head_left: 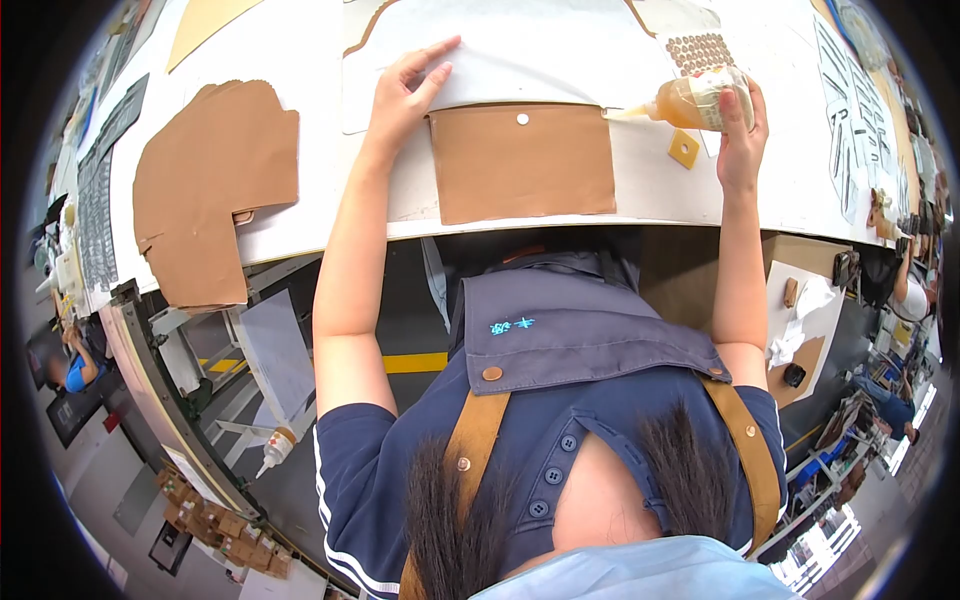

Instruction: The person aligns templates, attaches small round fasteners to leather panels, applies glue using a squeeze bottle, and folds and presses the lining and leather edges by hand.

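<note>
My right hand (742, 130) is wrapped round a squeeze bottle (690, 100) of amber liquid, tipped on its side. Its narrow nozzle points left and ends at the upper right corner of a brown rectangular leather-like piece (525, 170). A small white round dot (522, 119) shows near that piece's top edge. My left hand (412, 88) lies with fingers apart on a white sheet (510, 50), just beyond the brown piece's upper left corner. Brown edging shows at the sheet's far corners. Close below the bottle sits a small tan square (684, 149) with a hole.
A stack of brown cut pieces (215, 180) lies at the left, overhanging the table's front edge. A card of small brown discs (700, 52) is behind the bottle. Another nozzle bottle (277, 450) stands lower left. Other people (82, 365) are at the far sides.
</note>
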Demonstrator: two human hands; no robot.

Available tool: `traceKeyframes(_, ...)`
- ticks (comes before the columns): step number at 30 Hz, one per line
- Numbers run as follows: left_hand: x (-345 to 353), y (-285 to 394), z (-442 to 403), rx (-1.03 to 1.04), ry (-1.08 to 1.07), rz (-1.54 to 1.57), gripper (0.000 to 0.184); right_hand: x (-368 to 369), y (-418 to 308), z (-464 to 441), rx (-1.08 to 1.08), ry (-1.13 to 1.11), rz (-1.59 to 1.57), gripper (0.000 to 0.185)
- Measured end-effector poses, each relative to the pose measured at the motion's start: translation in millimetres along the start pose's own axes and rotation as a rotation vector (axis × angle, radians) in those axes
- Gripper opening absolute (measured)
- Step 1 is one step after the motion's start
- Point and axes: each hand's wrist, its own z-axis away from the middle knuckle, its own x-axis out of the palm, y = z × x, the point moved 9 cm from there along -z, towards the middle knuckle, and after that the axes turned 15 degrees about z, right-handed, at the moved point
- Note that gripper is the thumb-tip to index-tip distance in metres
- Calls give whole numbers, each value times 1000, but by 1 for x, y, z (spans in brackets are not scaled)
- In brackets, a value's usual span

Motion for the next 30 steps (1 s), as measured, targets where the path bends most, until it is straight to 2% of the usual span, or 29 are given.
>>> traceKeyframes(8,-1,-6,1,-57,8,22,35,-4,2,9,50,-45,-19,53)
traceKeyframes(20,0,-3,0,-21,7,58,35,-16,2,56,133,-99,-66,50)
traceKeyframes(23,0,-5,0,-36,-11,27,37,-24,11,75,203,-82,-109,50)
traceKeyframes(24,-2,-6,0,-57,-11,6,37,-31,22,82,191,-133,-18,56)
traceKeyframes(27,-1,-5,0,-53,-6,-3,36,-50,45,115,425,93,-369,61)
traceKeyframes(28,-1,-4,1,-41,-4,3,36,-54,50,125,477,121,-499,65)
traceKeyframes(30,-2,-5,0,-24,-6,-1,36,-58,45,143,505,124,-564,65)
